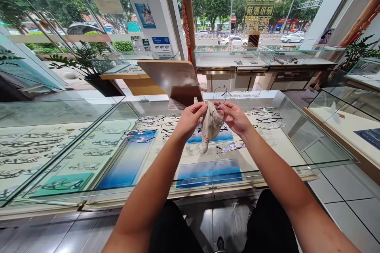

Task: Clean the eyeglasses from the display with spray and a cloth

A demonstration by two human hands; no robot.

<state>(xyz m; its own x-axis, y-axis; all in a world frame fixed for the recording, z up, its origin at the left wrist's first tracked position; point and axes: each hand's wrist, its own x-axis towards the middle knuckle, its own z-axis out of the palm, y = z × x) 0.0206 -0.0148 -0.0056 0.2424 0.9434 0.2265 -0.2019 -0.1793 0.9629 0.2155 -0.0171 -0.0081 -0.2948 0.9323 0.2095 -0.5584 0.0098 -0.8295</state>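
My left hand pinches a beige cleaning cloth that hangs down over the glass counter. My right hand grips a pair of thin-framed eyeglasses at about the bridge. One lens ring stands up above my fingers, and the other lies against the cloth. The fingers of both hands are closed, close together in front of me. Below them, a pair of glasses rests on the glass top. More eyeglass frames lie to the left of my hands, and others to the right.
A glass display counter spans the front, with rows of glasses inside on the left. A brown-backed tilted panel stands behind my hands. Another glass case is at the right. Farther cases line the window.
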